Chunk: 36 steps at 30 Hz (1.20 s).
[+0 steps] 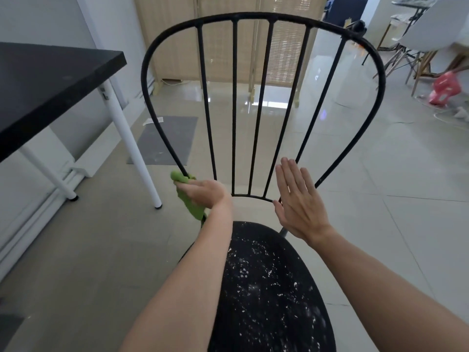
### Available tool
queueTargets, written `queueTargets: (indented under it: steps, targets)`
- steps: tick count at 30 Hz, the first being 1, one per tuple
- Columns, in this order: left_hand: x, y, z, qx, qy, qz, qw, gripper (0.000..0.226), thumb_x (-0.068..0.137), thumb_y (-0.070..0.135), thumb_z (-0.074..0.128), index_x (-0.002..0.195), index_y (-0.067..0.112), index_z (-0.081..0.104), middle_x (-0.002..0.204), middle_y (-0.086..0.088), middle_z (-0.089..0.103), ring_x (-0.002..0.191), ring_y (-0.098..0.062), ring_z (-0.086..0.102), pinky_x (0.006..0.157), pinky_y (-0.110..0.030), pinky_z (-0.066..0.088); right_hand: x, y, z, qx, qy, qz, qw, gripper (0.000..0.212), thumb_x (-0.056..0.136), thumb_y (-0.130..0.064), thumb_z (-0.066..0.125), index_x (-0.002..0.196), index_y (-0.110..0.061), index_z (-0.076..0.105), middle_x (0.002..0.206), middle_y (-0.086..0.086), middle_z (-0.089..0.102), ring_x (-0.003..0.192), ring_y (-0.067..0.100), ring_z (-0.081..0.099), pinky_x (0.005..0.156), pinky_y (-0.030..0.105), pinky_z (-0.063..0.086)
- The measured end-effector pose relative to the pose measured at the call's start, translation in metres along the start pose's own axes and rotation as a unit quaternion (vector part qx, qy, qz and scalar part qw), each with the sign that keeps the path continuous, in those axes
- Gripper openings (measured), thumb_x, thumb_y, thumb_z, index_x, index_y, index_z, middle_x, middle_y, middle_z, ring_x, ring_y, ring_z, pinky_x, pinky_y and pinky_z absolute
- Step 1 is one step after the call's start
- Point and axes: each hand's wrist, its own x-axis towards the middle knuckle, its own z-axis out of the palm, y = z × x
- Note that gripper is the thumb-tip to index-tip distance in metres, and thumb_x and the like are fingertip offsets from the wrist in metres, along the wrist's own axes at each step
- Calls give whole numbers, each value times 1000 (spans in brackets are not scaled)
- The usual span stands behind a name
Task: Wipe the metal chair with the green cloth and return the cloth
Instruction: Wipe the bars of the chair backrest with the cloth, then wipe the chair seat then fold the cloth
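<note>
A black metal chair (234, 110) stands in front of me, its hooped back with several thin vertical bars facing me. Its round black seat (269, 288) is speckled with white flecks. My left hand (203, 194) is closed around the green cloth (189, 196), pressed against the lower left end of the back's outer hoop. The cloth's tail hangs down below my wrist. My right hand (298, 199) is flat with its fingers together and extended, at the lower right of the back, holding nothing.
A black-topped table (48, 90) with white legs stands at the left, close to the chair. A grey mat (167, 141) lies on the tiled floor behind. White chairs (429, 34) and a pink object (445, 88) are at the far right.
</note>
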Motion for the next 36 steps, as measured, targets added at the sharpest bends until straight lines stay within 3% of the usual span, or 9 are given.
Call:
queueTargets:
  steps: [9, 12, 14, 16, 18, 20, 23, 29, 36]
  targets:
    - [15, 23, -39, 48, -191, 279, 940, 52, 104, 15, 26, 154, 5, 18, 156, -11, 32, 143, -22, 31, 117, -21, 18, -55, -25, -5, 51, -55, 41, 996, 78, 95, -38, 38, 156, 0, 7, 165, 18, 1, 154, 30, 1, 124, 48, 13]
    - [34, 14, -63, 134, -271, 293, 907, 52, 103, 26, 24, 154, 16, 23, 133, -12, 55, 118, -22, 56, 105, -39, 44, -70, -33, -4, 81, -75, 70, 991, 78, 95, -41, 32, 156, 0, 8, 165, 17, 2, 154, 29, 1, 125, 47, 11]
    - [40, 9, -89, 171, -334, 297, 878, 46, 106, 26, 25, 151, 19, 32, 102, -3, 64, 86, -16, 63, 81, -31, 55, -82, -39, -2, 104, -88, 83, 987, 77, 95, -44, 26, 156, -1, 6, 164, 17, 1, 153, 29, 1, 125, 46, 8]
    - [40, 6, -116, 245, -433, 304, 812, 42, 107, 19, 27, 149, 18, 35, 91, -1, 62, 73, -13, 61, 69, -14, 53, -92, -46, 0, 128, -108, 91, 982, 77, 94, -45, 21, 156, -2, 4, 164, 16, 0, 153, 27, -1, 125, 43, 2]
    - [34, -7, -137, 335, -549, 294, 707, 44, 107, 14, 26, 151, 17, 30, 117, -19, 61, 93, -23, 64, 86, -21, 54, -101, -52, 3, 171, -143, 106, 969, 77, 95, -47, 16, 156, -3, 2, 165, 14, -2, 153, 25, -5, 125, 40, -4]
    - [24, -28, -149, 446, -599, 307, 590, 47, 106, 17, 26, 154, 22, 23, 157, -16, 28, 142, -36, 30, 119, -50, 22, -108, -57, 6, 224, -174, 135, 949, 73, 99, -46, 17, 157, -6, -2, 166, 12, -6, 153, 22, -9, 124, 39, -7]
    - [3, -66, -163, 544, -574, 375, 485, 52, 106, 26, 23, 156, 25, 9, 164, -10, 2, 150, -32, -8, 119, -49, -6, -122, -64, 9, 274, -215, 167, 922, 71, 103, -46, 21, 157, -8, -5, 166, 9, -9, 153, 19, -11, 124, 38, -8]
    - [-36, -93, -191, 522, -562, 449, 457, 57, 106, 33, 23, 156, 13, 6, 164, -6, 4, 151, -25, -6, 122, -43, -3, -145, -65, 20, 270, -239, 193, 913, 72, 103, -48, 21, 157, -9, -7, 166, 7, -11, 152, 18, -14, 123, 36, -10]
    - [-17, -92, -170, 558, -509, 453, 474, 72, 94, 68, 25, 155, 35, 7, 164, -7, -8, 151, -25, -6, 120, -45, 3, -158, -61, 27, 276, -267, 203, 901, 73, 102, -51, 17, 157, -10, -6, 166, 7, -8, 153, 18, -11, 125, 38, -6]
